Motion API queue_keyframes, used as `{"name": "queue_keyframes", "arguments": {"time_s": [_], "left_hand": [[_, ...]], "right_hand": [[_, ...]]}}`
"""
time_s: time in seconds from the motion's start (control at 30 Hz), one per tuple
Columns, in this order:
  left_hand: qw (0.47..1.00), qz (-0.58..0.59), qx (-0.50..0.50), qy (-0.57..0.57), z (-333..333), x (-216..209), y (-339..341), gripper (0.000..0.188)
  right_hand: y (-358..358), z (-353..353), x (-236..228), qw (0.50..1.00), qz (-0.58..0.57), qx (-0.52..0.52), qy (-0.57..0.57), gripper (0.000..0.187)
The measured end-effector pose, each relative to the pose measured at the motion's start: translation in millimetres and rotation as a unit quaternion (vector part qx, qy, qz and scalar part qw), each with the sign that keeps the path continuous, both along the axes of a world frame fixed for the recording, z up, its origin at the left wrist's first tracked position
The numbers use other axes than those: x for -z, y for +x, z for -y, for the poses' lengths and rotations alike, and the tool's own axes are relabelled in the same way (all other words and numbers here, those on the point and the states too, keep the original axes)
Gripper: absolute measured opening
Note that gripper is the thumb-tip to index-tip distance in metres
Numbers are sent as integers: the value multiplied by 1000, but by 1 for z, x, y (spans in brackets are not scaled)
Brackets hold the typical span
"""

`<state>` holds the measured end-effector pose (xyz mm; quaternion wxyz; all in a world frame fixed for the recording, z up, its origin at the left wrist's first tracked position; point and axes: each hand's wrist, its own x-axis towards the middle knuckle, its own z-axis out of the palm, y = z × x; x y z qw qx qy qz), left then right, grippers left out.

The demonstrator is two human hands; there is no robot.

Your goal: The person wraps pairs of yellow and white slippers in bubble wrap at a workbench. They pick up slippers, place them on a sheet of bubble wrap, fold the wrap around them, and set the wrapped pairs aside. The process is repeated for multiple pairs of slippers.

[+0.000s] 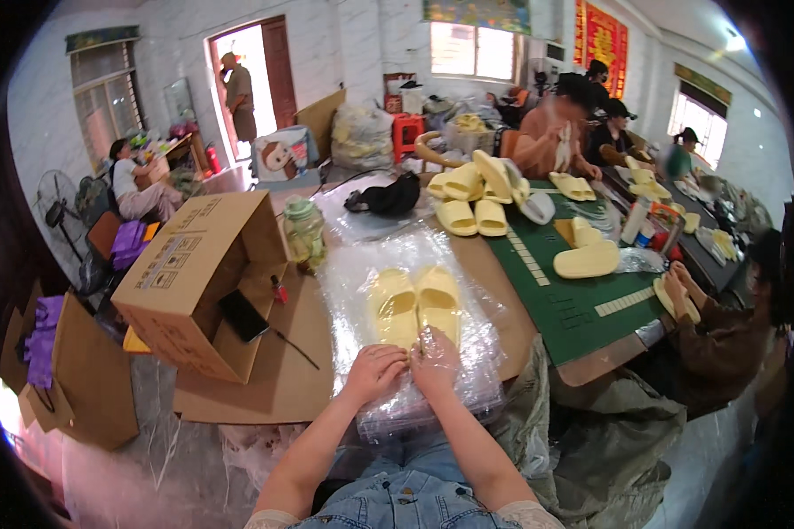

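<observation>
A pair of pale yellow slide slippers [438,298] lies side by side under clear, shiny film, apparently in a plastic bag [478,339]. Beneath them is a stack of clear plastic bags [362,264] on the cardboard-covered table. At the heel end, my left hand [377,372] has its fingers curled and pressed together on the bag's near edge, by the left slipper. Close beside it, my right hand [436,361] has its fingers bent over the heel of the right slipper, with glossy film around them. Glare hides where the bag's mouth lies.
An open carton [198,282] stands left, with a black phone [243,316], a small red bottle [279,289] and a glass jar [304,231] nearby. More yellow slippers [472,198] are heaped at the far right of the stack. A green mat [547,291] lies right, where co-workers sit.
</observation>
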<state>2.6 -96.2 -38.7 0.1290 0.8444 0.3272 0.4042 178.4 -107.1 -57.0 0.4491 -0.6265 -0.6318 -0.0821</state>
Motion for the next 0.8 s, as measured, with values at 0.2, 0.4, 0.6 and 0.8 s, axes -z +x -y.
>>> {"name": "queue_keyframes", "arguments": {"time_s": [0.2, 0.4, 0.6, 0.8], "left_hand": [[1000, 4, -10, 21, 1, 0, 3, 18], [1000, 6, -4, 18, 2, 2, 2, 18], [1000, 17, 0, 12, 2, 1, 2, 18], [1000, 17, 7, 14, 1, -1, 3, 18]], "right_hand": [[6, -3, 9, 997, 46, -6, 68, 40], [5, -2, 8, 998, 18, -18, 49, 38], [4, -3, 13, 998, 24, -7, 52, 35], [7, -6, 17, 997, 43, -9, 71, 36]]}}
